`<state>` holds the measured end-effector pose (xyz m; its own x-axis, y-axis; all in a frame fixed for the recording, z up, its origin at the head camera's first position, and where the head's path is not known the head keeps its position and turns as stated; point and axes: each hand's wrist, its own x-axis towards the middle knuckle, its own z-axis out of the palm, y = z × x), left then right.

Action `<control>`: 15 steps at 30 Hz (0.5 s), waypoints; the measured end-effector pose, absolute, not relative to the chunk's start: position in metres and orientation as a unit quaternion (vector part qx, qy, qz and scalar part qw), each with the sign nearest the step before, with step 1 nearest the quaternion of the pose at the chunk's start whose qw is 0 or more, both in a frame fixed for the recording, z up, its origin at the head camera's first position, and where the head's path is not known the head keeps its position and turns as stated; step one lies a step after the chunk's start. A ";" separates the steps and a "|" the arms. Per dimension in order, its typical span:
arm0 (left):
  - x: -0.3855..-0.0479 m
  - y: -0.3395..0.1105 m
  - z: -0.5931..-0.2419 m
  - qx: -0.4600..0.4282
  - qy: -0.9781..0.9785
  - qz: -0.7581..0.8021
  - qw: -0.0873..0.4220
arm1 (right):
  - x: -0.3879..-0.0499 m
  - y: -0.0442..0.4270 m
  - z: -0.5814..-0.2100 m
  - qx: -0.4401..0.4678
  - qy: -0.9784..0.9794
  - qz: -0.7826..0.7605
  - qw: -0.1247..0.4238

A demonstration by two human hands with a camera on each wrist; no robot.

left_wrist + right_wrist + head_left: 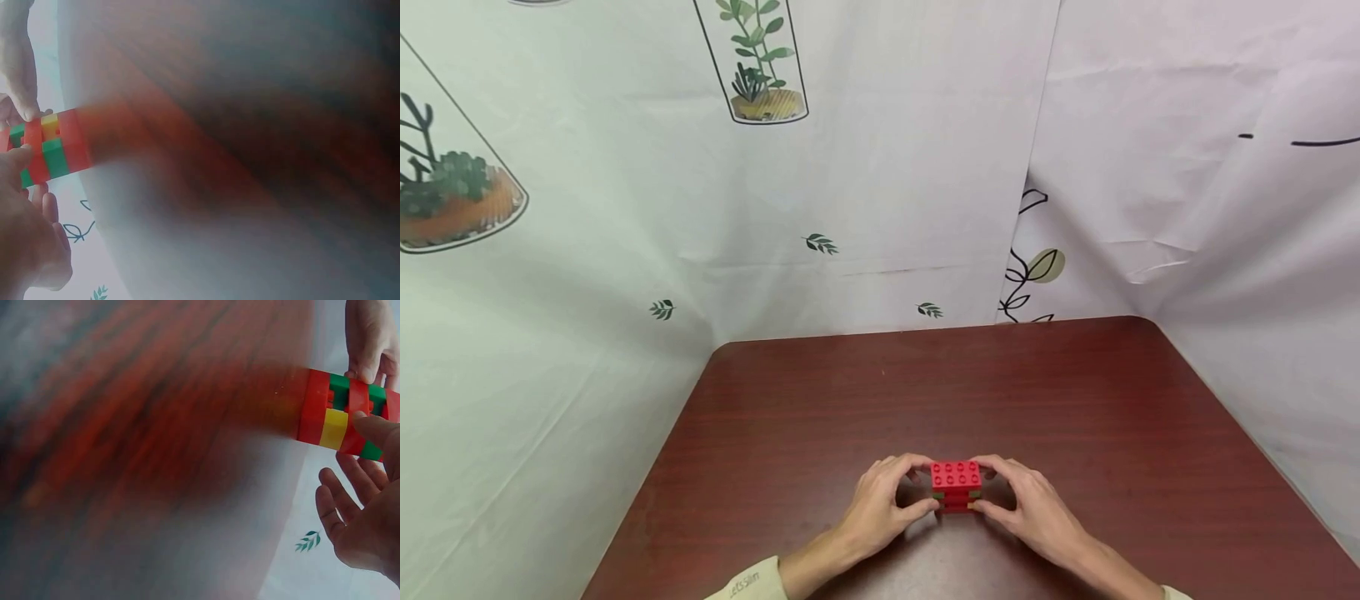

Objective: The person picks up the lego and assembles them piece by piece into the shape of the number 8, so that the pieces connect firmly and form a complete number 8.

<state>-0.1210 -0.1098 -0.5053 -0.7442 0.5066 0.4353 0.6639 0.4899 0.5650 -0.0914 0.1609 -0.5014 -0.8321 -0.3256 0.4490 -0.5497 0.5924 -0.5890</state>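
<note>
A stack of toy building blocks [956,475] stands upright on the table, with a red studded brick on top. Red layers alternate with smaller green and yellow bricks [334,428], leaving gaps between them. My left hand [880,504] grips the stack's left side, thumb at the front and fingers behind. On the opposite side my right hand [1033,508] pinches it in the same way. The left wrist view shows a green brick [55,157] low in the stack, near the left thumb. Some fingertips are hidden behind the blocks.
The dark red-brown tabletop [820,400] has rounded far corners. White cloth [880,192] with printed plants hangs behind it and along both sides.
</note>
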 end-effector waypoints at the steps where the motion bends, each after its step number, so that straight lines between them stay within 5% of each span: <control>1: -0.121 -0.110 -0.505 -0.340 -0.857 -0.372 0.104 | -0.091 0.161 -0.501 0.246 -0.880 0.379 0.146; 15: -0.121 -0.112 -0.506 -0.324 -0.866 -0.370 0.092 | -0.092 0.165 -0.501 0.216 -0.883 0.403 0.102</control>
<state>-0.1206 -0.1117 -0.5063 -0.7732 0.4932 0.3987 0.6291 0.5168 0.5807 -0.0918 0.1645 -0.5011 -0.8860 -0.2993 0.3541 -0.4636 0.5818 -0.6682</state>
